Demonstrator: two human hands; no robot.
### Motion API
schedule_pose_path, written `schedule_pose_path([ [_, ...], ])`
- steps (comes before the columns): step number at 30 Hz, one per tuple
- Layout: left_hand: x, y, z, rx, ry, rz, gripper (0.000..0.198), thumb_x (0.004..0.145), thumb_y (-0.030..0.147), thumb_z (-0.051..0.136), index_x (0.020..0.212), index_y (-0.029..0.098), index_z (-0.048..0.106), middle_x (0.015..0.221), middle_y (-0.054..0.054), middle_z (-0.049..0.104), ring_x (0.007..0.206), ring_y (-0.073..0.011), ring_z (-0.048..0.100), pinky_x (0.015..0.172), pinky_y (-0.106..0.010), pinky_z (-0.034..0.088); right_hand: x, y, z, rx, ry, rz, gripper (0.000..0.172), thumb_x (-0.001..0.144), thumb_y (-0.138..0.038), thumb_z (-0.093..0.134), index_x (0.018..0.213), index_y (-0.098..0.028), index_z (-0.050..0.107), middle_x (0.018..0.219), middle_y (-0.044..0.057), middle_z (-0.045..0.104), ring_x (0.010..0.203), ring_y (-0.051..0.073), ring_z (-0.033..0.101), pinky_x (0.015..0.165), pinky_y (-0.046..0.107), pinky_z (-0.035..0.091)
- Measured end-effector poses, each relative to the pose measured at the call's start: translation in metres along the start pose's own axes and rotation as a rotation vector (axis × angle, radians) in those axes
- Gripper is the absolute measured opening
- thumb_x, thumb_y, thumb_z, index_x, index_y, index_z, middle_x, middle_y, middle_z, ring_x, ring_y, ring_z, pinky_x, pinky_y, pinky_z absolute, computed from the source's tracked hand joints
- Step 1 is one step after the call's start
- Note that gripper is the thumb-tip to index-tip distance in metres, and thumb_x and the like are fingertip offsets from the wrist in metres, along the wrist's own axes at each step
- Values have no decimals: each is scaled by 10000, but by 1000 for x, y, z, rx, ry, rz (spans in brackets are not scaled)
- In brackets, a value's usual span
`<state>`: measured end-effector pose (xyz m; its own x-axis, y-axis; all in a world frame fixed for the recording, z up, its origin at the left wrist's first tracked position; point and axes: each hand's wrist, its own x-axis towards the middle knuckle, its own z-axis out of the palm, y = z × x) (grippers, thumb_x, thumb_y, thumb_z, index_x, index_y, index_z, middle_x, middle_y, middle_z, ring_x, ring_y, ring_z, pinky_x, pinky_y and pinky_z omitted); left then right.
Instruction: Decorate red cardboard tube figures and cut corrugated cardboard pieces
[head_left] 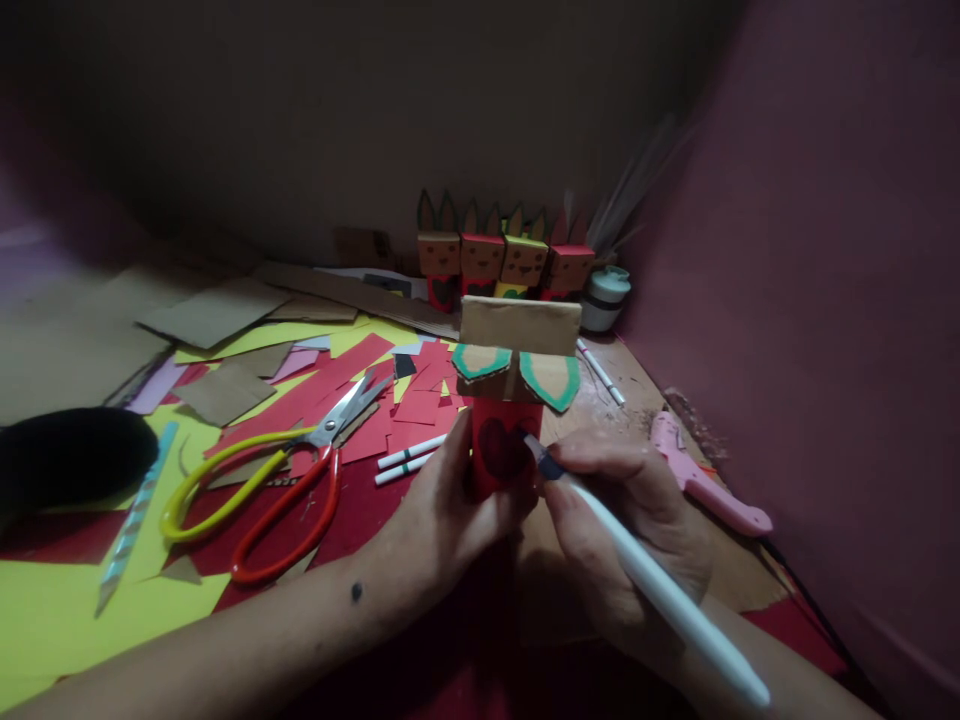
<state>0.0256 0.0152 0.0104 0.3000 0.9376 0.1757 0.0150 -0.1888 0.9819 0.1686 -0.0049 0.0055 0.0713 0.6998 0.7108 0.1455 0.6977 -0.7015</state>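
Observation:
In the middle of the head view is a cardboard figure [520, 328] with a red body, a dark heart drawn on its front and two green-edged ears. My left hand [450, 510] is closed around the red body and steadies it. My right hand [634, 520] pinches a white marker [660, 590], its dark tip touching the red body beside the heart. To the left, scissors [330, 428] with one yellow and one red handle lie spread on paper scraps. Two white pens [409, 460] rest just left of the figure.
Several finished-looking box figures [480, 255] stand in a row at the back, beside a lidded jar [606, 298]. A pink glue gun [705, 475] lies on the right. Cardboard pieces [214, 312], a striped pencil [139, 515] and a dark rounded object [79, 460] are on the left.

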Motion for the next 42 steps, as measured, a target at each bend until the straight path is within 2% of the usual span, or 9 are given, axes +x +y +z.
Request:
schedule_pose_path([
  [5,0,-1,0,16,-2,13,327,817,316,641,1058,149,495,966,-82,635,854,-195,591,782,-326,544,2,1,-1,23,-43,-40,290,781,11,587,972,-205,625,862,7,621,858,130,633,715,226,536],
  [9,1,-5,2,3,19,9,326,816,307,637,1062,145,497,984,-93,638,883,-211,603,804,-339,538,2,-3,-2,-29,-93,-16,268,779,16,594,933,-202,616,883,-11,623,809,89,631,719,184,517],
  [15,0,-4,0,2,-3,-11,324,812,298,642,1062,160,488,981,-79,638,868,-198,595,799,-331,535,4,-4,1,10,-46,-28,291,794,15,568,972,-213,599,867,-17,592,746,71,603,615,155,493],
  [21,0,-4,-1,8,-18,5,372,831,307,639,1127,149,480,1062,-87,616,945,-207,569,888,-358,508,3,-1,0,23,-46,-44,308,788,27,570,982,-210,603,888,-5,597,774,87,607,662,186,512],
  [28,0,-5,-2,-63,-23,-50,348,817,356,673,1050,167,497,964,-50,607,888,-197,566,795,-323,525,4,-5,2,-22,-58,6,227,773,-8,598,875,-210,614,817,-17,617,764,98,629,666,196,515],
  [36,-1,-3,-2,-94,-33,-74,310,808,340,686,1020,191,514,985,-50,612,909,-208,562,803,-328,523,5,-2,1,5,-24,-12,264,800,-14,581,962,-220,619,865,11,619,808,135,634,603,222,519],
  [42,-2,-3,-4,-83,-24,-68,319,781,302,702,1025,188,531,963,-44,641,868,-216,578,755,-326,528,3,-1,0,-23,-80,-39,297,799,-11,589,990,-238,610,871,-1,608,793,127,627,683,237,536],
])
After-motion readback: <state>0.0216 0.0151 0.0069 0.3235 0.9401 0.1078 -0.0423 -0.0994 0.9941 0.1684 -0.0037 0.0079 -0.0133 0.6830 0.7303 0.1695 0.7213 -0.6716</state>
